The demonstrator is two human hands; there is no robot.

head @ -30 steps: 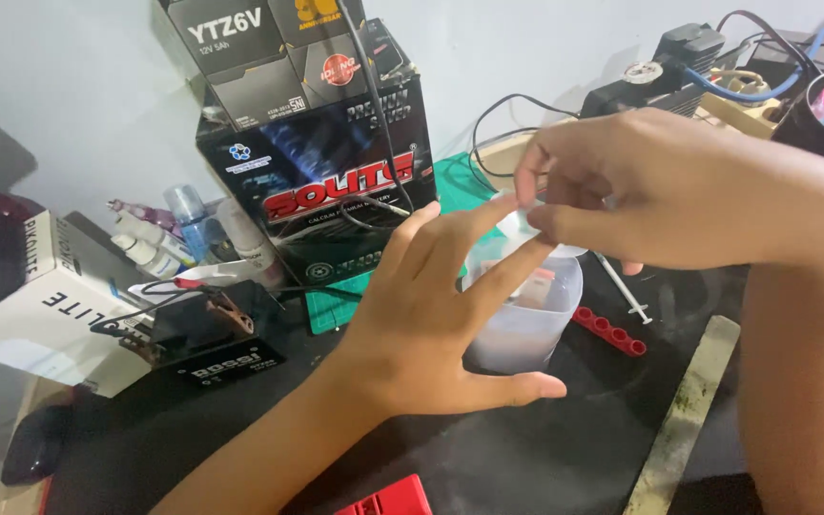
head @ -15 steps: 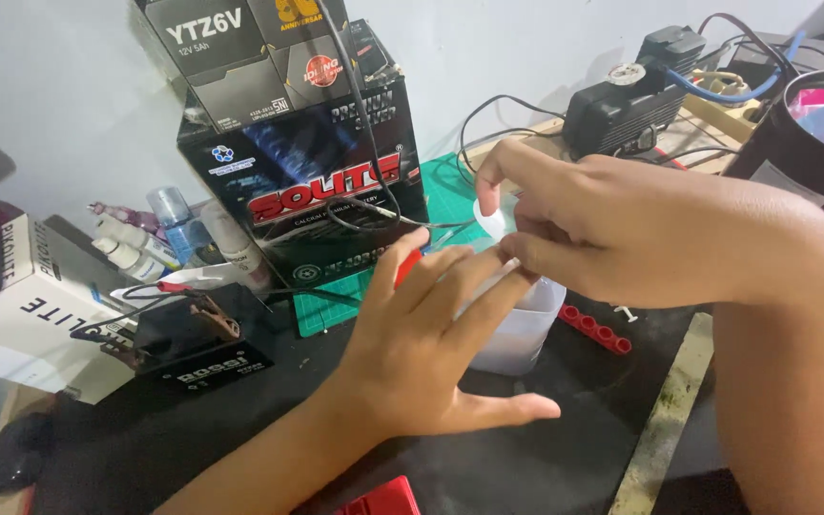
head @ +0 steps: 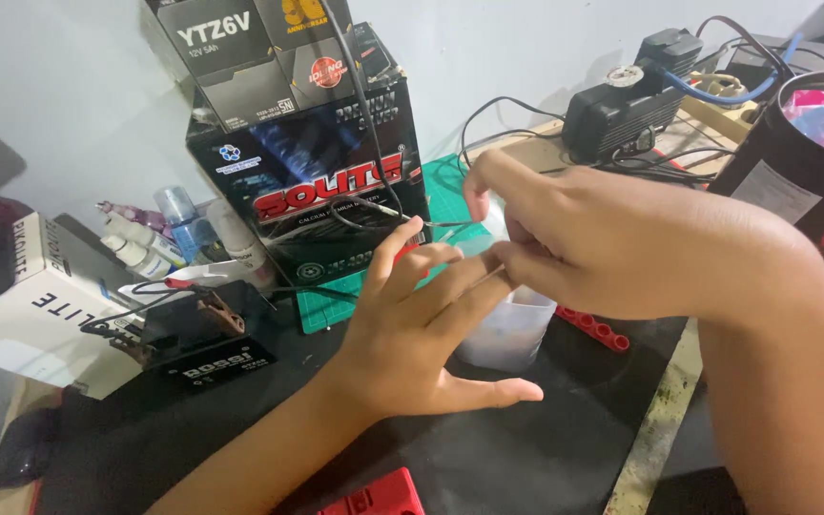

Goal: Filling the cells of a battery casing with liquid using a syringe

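We've got the left hand (head: 422, 334) open, fingers spread over a white plastic container (head: 512, 329) on the dark surface (head: 545, 448). Right hand (head: 622, 243) pinches sth small above it, can't tell what.

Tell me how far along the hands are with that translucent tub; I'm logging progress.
Done: the translucent white plastic container stands on the black mat. In hand: the left hand steadies it while the right hand pinches something small above it, hidden by fingers. Left: the red strip of caps lies beside it, untouched.
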